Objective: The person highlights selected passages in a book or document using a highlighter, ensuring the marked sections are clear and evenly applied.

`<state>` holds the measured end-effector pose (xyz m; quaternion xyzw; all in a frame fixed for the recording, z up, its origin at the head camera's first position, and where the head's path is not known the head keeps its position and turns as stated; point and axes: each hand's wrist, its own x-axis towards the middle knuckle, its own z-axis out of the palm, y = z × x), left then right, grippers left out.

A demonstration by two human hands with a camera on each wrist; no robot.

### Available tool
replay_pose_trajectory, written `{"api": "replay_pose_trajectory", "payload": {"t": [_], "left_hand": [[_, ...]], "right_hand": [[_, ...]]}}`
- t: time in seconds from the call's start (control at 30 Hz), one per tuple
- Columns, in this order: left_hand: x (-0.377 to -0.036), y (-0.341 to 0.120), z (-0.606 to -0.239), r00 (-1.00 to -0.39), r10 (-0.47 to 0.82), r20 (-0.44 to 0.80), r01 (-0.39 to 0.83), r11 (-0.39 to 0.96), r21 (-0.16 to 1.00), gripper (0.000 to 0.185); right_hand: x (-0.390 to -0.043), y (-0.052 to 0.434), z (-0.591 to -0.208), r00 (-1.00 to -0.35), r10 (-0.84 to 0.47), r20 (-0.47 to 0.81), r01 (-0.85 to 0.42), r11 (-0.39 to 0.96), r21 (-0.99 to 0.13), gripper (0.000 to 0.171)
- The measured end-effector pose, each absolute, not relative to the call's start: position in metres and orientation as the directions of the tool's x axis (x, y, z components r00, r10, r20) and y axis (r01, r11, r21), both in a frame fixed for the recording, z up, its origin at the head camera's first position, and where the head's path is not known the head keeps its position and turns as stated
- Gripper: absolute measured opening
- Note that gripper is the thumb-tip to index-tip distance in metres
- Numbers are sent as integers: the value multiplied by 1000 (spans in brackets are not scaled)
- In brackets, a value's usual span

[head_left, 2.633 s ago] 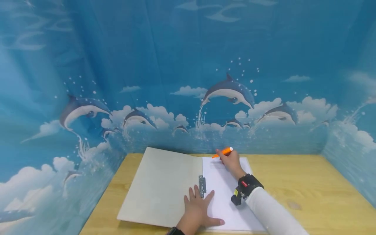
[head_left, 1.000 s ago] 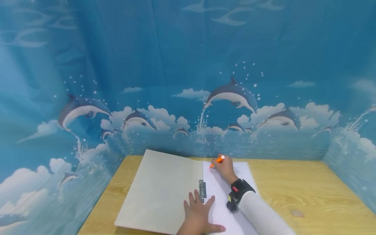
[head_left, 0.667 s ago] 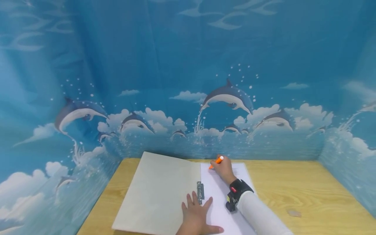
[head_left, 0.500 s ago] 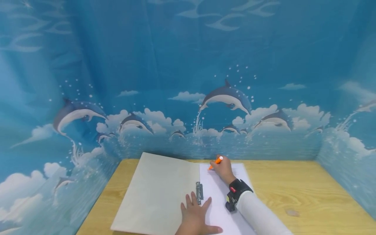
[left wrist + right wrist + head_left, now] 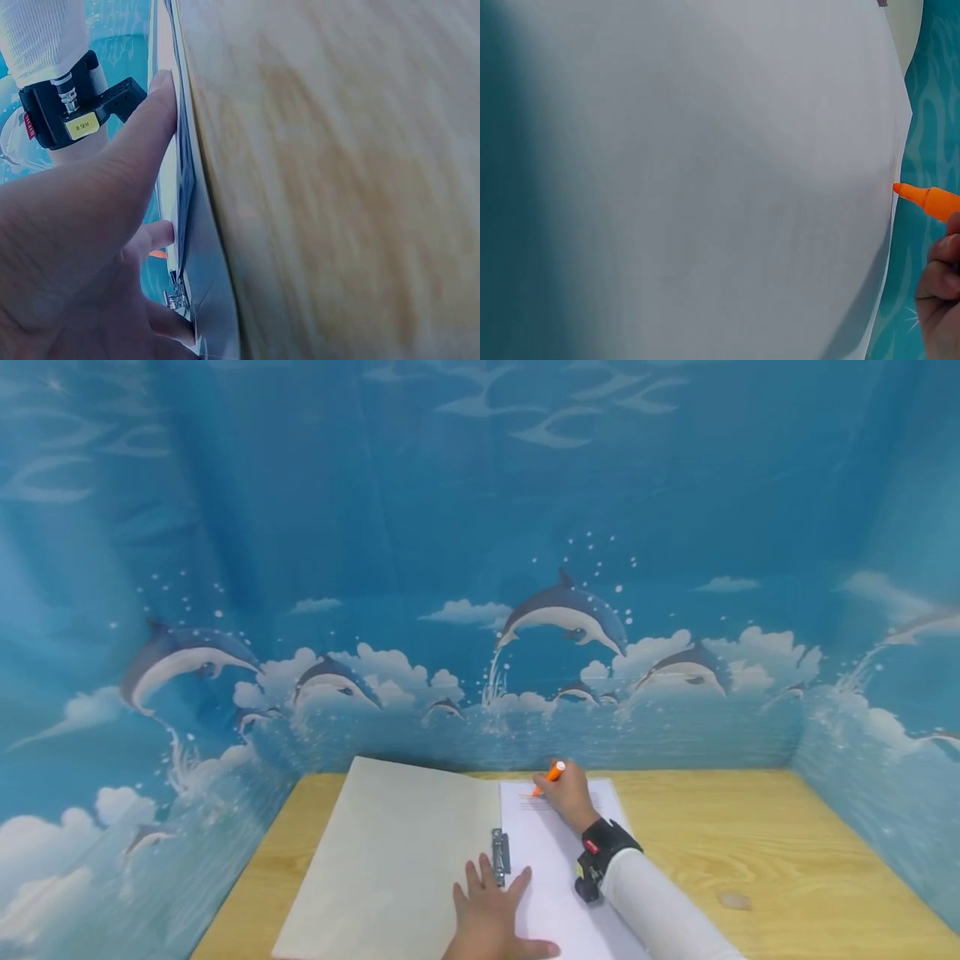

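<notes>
— Where is the pen (image 5: 553, 773)?

— In the right hand (image 5: 572, 795), pinched by curled fingers near its tip, which touches the top of the sheet (image 5: 551, 877) in the open folder (image 5: 390, 852) on the desk (image 5: 750, 852); it looks light, stiff and smooth, so a grip low on the barrel suits it.

— And the left hand (image 5: 491, 922)?

— Flat, fingers spread and straight, pressing the thin, floppy paper beside the metal clip (image 5: 498, 867) (it grips nothing).

— Any writing?

— Faint printed lines near the tip; too small to read; the wrist strap's yellow label (image 5: 82, 125) is blurred.
</notes>
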<state>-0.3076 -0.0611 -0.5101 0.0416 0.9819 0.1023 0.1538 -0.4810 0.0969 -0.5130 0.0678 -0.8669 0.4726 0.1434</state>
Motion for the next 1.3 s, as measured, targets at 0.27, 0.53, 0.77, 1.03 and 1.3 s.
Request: {"api": "replay_pose_trajectory", "payload": {"t": [0.27, 0.53, 0.77, 1.03, 1.3], "left_hand": [[-302, -62, -506, -954, 133, -270, 80, 977, 197, 102], [-304, -61, -511, -954, 119, -277, 62, 977, 206, 102], [-306, -61, -513, -954, 106, -282, 44, 975, 216, 104], [-308, -63, -518, -961, 121, -249, 65, 973, 223, 108], [-303, -63, -506, -955, 139, -261, 76, 968, 238, 106]], "right_hand": [[-480, 102, -519, -932, 41, 361, -278, 559, -781, 43], [-479, 112, -520, -931, 50, 361, -272, 567, -778, 43], [-484, 123, -523, -925, 51, 377, -280, 578, -766, 44], [-482, 131, -516, -937, 61, 345, -250, 573, -780, 44], [-479, 138, -512, -956, 91, 278, -180, 567, -804, 41]]}}
